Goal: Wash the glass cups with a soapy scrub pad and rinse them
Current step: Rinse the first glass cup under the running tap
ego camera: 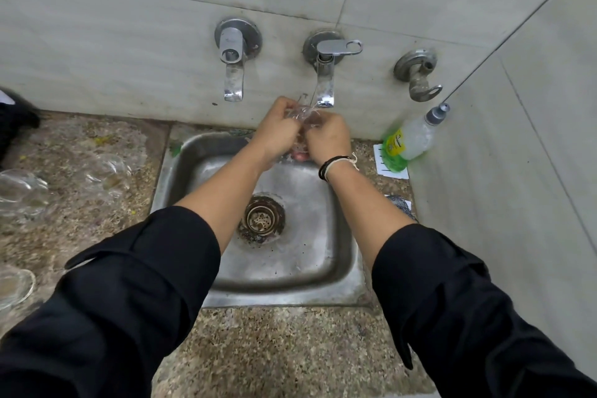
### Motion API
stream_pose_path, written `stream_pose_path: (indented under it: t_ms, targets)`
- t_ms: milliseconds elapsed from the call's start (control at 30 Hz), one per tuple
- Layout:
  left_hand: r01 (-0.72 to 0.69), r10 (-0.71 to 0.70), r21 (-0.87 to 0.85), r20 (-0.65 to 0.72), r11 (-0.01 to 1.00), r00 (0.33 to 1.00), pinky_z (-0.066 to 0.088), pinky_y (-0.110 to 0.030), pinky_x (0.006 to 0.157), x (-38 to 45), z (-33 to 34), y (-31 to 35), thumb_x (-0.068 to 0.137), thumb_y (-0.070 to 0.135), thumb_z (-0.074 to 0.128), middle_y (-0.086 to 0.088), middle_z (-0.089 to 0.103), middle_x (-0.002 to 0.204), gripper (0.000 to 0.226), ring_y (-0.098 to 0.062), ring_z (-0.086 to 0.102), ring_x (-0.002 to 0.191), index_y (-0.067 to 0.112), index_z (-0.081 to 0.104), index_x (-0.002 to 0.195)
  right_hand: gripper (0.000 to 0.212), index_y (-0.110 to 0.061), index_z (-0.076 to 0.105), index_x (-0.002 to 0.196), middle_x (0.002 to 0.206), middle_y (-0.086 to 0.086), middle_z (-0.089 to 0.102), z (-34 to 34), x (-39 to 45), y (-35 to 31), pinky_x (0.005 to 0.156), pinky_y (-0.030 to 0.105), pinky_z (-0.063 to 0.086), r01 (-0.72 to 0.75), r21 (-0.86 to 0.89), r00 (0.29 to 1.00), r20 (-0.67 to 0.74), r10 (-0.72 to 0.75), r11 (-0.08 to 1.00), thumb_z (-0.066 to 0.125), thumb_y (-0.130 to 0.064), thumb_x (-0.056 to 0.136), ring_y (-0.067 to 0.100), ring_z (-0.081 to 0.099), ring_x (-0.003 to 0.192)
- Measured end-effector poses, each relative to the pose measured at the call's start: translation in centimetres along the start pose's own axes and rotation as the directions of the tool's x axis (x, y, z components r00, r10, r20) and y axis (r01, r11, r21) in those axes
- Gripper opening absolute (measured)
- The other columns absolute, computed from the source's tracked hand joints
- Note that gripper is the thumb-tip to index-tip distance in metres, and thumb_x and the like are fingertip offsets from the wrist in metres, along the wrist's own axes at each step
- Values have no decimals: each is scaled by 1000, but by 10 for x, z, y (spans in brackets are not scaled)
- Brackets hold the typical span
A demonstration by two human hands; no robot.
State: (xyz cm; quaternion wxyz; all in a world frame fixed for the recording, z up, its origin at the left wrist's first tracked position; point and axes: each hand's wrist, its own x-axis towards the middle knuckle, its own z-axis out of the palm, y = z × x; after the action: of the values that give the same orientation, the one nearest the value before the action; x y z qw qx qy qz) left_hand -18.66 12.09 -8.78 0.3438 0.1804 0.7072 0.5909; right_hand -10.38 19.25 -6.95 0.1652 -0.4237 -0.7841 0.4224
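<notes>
Gripping 1 glass cup (303, 118) between them, the left hand (280, 131) and right hand (328, 139) curled around it under the running tap (324, 81), above the sink (290, 268). More glass cups (106, 174) lay far left of the left hand, on the counter (274, 349).

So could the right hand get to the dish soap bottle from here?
Probably yes. The bottle leans in the corner just right of the right hand with nothing between them, but that hand grips the glass cup and would have to let go first.
</notes>
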Motion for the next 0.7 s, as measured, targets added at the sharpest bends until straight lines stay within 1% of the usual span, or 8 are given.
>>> stream_pose_path:
  t_ms: [100,200,300,400,467,533,633,700]
  targets:
    - [53,-61,-99,-71,994,996,50,-36,61,3,3,5,84,9,57,-14,74,90,22,-26,66,75,18,71,98,15,-11,73,86,84,12,74,3,-1,-2,67,36,55,44,-127,998,-27,-48,991,59,-11,80,34,70,80]
    - [111,-137,-270,-80,956,987,45,-28,59,3,4,9,75,5,55,-1,70,67,29,-17,61,62,21,76,63,23,6,60,104,112,24,56,6,-20,-5,78,38,46,242,-236,960,-81,-267,941,53,-8,88,41,58,92]
    - [150,-185,-401,-51,904,981,50,-32,69,4,6,9,78,5,58,-1,69,70,26,-18,64,68,17,74,62,57,2,51,132,123,22,50,3,-43,1,95,48,40,441,-533,840,-39,-541,722,53,-24,81,39,49,111]
    - [210,-235,-561,28,800,972,51,-32,65,5,9,10,76,8,54,-7,60,73,15,-24,59,70,13,65,67,76,-4,41,146,129,12,57,-4,-53,11,103,54,34,517,-659,801,149,-579,546,56,-29,76,29,48,124]
    - [230,-215,-608,99,760,972,49,-31,64,2,13,11,71,16,54,-5,55,71,4,-22,56,67,15,56,68,77,-2,35,149,125,15,59,-7,-49,6,95,50,44,536,-612,817,206,-538,581,60,-16,77,34,51,121]
    - [232,-168,-590,162,773,972,48,-33,71,-2,13,12,69,25,61,-5,60,74,10,-23,59,74,15,61,71,68,-2,38,145,121,23,59,-10,-40,-3,80,40,50,519,-506,850,225,-476,689,58,0,81,38,59,107]
    - [260,-109,-567,286,781,952,53,-34,75,-6,7,19,84,65,59,-7,71,85,60,-23,67,79,8,74,97,44,-5,63,120,107,17,68,-21,-28,-7,76,35,49,520,-352,854,178,-489,779,57,8,79,36,65,96]
    - [214,-123,-402,240,890,963,56,-31,69,-7,5,25,88,78,48,-2,75,86,78,-20,70,77,9,71,116,29,-8,69,104,99,8,72,-28,-26,4,81,35,54,414,-117,905,154,-396,903,61,8,82,26,68,94]
